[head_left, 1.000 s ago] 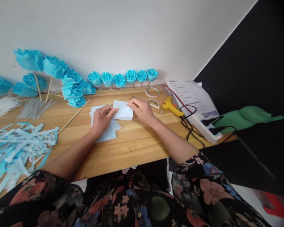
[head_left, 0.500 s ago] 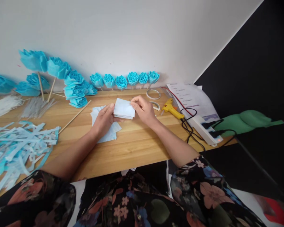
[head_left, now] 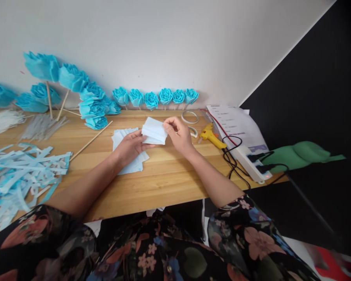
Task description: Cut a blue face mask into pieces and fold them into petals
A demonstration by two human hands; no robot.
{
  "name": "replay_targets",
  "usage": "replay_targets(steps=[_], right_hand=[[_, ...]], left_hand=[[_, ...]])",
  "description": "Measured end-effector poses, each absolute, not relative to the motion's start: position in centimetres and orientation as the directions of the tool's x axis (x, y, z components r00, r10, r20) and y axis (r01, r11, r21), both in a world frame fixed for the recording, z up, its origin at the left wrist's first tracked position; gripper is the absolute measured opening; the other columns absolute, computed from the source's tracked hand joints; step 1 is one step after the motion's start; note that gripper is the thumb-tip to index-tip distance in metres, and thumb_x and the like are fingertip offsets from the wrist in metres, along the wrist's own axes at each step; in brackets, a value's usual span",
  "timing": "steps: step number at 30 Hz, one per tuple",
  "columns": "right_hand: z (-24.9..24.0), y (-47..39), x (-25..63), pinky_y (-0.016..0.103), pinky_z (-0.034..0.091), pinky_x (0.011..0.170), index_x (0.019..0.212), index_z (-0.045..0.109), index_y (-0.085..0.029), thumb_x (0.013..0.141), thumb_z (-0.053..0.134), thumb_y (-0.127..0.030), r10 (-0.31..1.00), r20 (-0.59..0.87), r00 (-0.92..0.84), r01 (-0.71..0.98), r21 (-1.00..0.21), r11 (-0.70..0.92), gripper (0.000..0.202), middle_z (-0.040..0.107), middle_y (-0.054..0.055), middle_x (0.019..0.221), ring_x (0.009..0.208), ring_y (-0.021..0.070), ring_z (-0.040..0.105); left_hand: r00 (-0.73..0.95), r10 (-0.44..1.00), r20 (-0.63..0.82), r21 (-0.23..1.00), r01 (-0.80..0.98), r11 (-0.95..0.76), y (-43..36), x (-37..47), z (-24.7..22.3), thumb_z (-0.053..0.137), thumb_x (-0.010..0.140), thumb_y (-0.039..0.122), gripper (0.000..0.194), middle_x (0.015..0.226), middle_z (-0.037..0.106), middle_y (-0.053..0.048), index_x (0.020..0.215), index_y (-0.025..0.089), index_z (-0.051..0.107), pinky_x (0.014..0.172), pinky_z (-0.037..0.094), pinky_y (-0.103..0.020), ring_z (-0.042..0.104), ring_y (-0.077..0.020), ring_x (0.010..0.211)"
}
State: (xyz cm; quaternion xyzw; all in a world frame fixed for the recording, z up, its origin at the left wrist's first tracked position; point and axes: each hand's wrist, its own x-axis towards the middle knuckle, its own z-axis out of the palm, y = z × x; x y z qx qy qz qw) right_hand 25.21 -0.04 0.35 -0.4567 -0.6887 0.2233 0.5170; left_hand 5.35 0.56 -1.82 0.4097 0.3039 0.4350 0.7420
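A small stack of pale blue fabric sheets [head_left: 153, 130], thin and pleated like cut face-mask cloth, is held up between both hands above the table. My left hand [head_left: 130, 147] is closed on the stack's left edge, thumb on top and fingers beneath. At the right upper corner, my right hand [head_left: 178, 134] pinches the sheets between thumb and fingers. The layers look slightly fanned apart. Under and beside my left hand, more pale blue sheets [head_left: 139, 163] lie loosely overlapped on the wooden table [head_left: 160, 183].
Blue fabric roses [head_left: 165, 96] on sticks line the wall. Cut strips [head_left: 26, 175], grey and white thin pieces [head_left: 42, 127] and a wooden stick [head_left: 90, 141] lie leftward. Rightward are tape rolls [head_left: 190, 117], a yellow glue gun [head_left: 212, 136], papers [head_left: 232, 125] and a power strip [head_left: 254, 166].
The sheets in my hands have shifted from a neat stack to slightly fanned layers. My left fingers have opened out a little along the edge, and the view has tilted slightly.
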Motion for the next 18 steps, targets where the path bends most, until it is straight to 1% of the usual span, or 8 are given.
replay_targets(steps=[2,4,6,8,10,12,15,18], right_hand=[[0.8,-0.2,25.4,0.031,0.048,0.081,0.089,0.059,-0.02,0.095,0.052,-0.041,0.852,0.518,-0.071,0.36,-0.783,0.507,0.023,0.069,0.006,0.1,0.09,0.0169,0.062],[1.5,-0.5,25.7,0.037,0.047,0.093,0.087,0.059,-0.021,0.095,0.052,-0.042,0.824,0.549,-0.139,0.329,-0.76,0.561,0.023,0.068,0.008,0.112,0.107,0.0205,0.061],[2.2,-0.9,25.9,0.044,0.043,0.102,0.083,0.059,-0.023,0.094,0.054,-0.042,0.777,0.587,-0.229,0.312,-0.712,0.629,0.022,0.067,0.007,0.117,0.119,0.0236,0.057],[2.7,-1.2,25.9,0.048,0.039,0.107,0.08,0.059,-0.024,0.093,0.056,-0.04,0.733,0.607,-0.307,0.311,-0.664,0.68,0.021,0.067,0.006,0.117,0.124,0.025,0.054],[2.9,-1.4,25.7,0.049,0.038,0.108,0.079,0.061,-0.024,0.092,0.057,-0.037,0.711,0.607,-0.356,0.337,-0.626,0.703,0.019,0.067,0.005,0.118,0.125,0.025,0.054],[2.6,-1.2,25.4,0.049,0.039,0.108,0.079,0.063,-0.024,0.091,0.058,-0.034,0.702,0.613,-0.364,0.388,-0.585,0.712,0.016,0.068,0.006,0.118,0.122,0.0246,0.055],[1.9,-0.6,25.4,0.045,0.041,0.104,0.08,0.065,-0.022,0.09,0.06,-0.03,0.707,0.643,-0.296,0.464,-0.55,0.694,0.014,0.068,0.009,0.117,0.115,0.0238,0.059],[1.3,-0.1,25.6,0.042,0.044,0.1,0.083,0.067,-0.02,0.09,0.06,-0.028,0.744,0.63,-0.222,0.496,-0.584,0.643,0.012,0.069,0.009,0.117,0.11,0.0226,0.062]], left_hand=[[0.414,0.907,-0.076,0.882,-0.397,0.255,0.6,5.3,-2.0,0.069,0.08,0.016,0.019,0.11,0.074,-0.011,0.098,0.014,0.071,0.088,0.061,-0.037,0.071,-0.024,0.102],[0.381,0.923,-0.062,0.886,-0.405,0.227,0.7,5.3,-2.0,0.069,0.079,0.017,0.02,0.109,0.075,-0.011,0.099,0.015,0.071,0.088,0.061,-0.037,0.071,-0.0231,0.101],[0.355,0.933,-0.059,0.887,-0.41,0.213,0.7,5.4,-1.8,0.07,0.077,0.018,0.024,0.105,0.075,-0.01,0.102,0.015,0.071,0.085,0.061,-0.035,0.072,-0.0225,0.097],[0.354,0.932,-0.077,0.886,-0.404,0.227,0.6,5.5,-1.4,0.072,0.075,0.02,0.029,0.1,0.076,-0.008,0.104,0.016,0.071,0.08,0.061,-0.034,0.073,-0.0227,0.091],[0.366,0.925,-0.1,0.888,-0.387,0.249,0.4,5.6,-1.1,0.075,0.072,0.023,0.034,0.096,0.077,-0.007,0.105,0.016,0.072,0.075,0.06,-0.033,0.074,-0.0236,0.087],[0.372,0.924,-0.084,0.895,-0.379,0.234,0.1,5.7,-1.0,0.078,0.07,0.026,0.038,0.095,0.077,-0.007,0.106,0.016,0.072,0.074,0.059,-0.033,0.073,-0.0251,0.089],[0.393,0.92,-0.005,0.909,-0.381,0.168,-0.1,5.8,-1.1,0.081,0.069,0.028,0.039,0.101,0.077,-0.008,0.106,0.017,0.073,0.084,0.058,-0.036,0.071,-0.0272,0.099],[0.429,0.902,0.048,0.915,-0.38,0.133,-0.2,5.9,-1.1,0.081,0.071,0.03,0.038,0.11,0.075,-0.009,0.106,0.018,0.074,0.092,0.055,-0.041,0.067,-0.0291,0.11]])
